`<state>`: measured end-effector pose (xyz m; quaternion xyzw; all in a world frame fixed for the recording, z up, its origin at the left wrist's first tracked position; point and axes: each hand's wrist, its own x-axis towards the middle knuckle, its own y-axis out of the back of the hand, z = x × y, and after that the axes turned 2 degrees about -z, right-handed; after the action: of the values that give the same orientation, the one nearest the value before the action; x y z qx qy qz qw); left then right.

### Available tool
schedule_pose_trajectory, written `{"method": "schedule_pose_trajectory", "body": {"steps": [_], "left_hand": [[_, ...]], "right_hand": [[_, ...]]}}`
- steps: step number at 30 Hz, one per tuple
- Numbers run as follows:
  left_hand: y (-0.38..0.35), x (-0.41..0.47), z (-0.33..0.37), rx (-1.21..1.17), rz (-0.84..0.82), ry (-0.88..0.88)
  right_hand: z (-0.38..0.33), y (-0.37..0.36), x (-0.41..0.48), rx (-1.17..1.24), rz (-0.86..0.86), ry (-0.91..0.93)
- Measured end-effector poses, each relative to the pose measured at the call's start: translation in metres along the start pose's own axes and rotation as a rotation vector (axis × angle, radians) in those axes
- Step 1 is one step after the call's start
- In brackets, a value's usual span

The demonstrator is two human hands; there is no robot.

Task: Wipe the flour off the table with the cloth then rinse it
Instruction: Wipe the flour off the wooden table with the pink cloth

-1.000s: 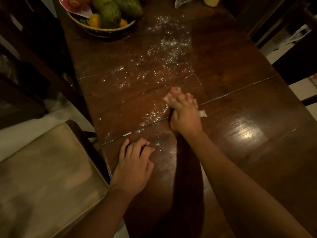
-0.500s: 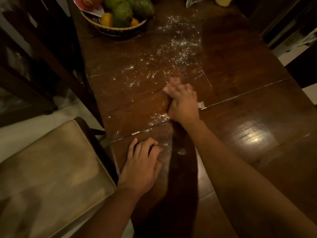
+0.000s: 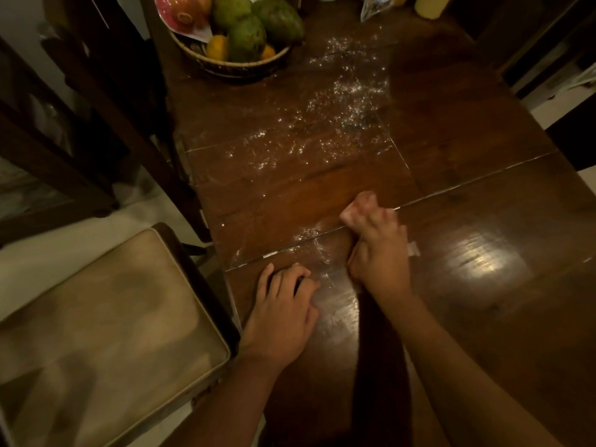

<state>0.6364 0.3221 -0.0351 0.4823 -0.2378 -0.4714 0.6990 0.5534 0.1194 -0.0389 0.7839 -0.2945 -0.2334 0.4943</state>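
the cloth (image 3: pixel 413 249) is sitting bunched under the right hand (image 3: pixel 377 253) at the middle of the table (image 3: pixel 483 221), fingers curling over it. to wipe well, i think it should be pressing flat and gathering the flour (image 3: pixel 338 104) lying at 12 o'clock into one spot; the left hand (image 3: pixel 283 304) is resting at 8 o'clock, fingers relaxed, holding nothing. at 11 o'clock a basket (image 3: pixel 225 64) is holding green mangoes (image 3: pixel 248 37) and oranges (image 3: pixel 217 48).

Left hand (image 3: pixel 280 314): laid palm-down near the left edge of the table (image 3: pixel 483 317), fingers loosely bent. Right hand (image 3: pixel 379 253): extended farther across the table, forearm outstretched, fingers curled over a cloth (image 3: pixel 352 213).
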Motion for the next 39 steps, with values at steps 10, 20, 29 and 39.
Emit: {"method": "schedule_pose_trajectory", "body": {"steps": [10, 20, 29, 39], "left_hand": [[-0.001, 0.002, -0.001, -0.034, 0.050, -0.011], [0.003, -0.032, -0.003, 0.034, 0.003, 0.050], [-0.019, -0.115, -0.001, 0.213, -0.168, 0.026], [0.001, -0.131, -0.039, 0.083, -0.190, 0.166]], "right_hand": [[0.057, 0.022, -0.072, 0.019, -0.027, -0.052], [-0.014, -0.005, -0.100, -0.101, -0.297, 0.240], [-0.040, -0.013, -0.073, -0.105, -0.002, -0.196], [-0.033, -0.014, -0.088, -0.167, -0.297, 0.370]]}}
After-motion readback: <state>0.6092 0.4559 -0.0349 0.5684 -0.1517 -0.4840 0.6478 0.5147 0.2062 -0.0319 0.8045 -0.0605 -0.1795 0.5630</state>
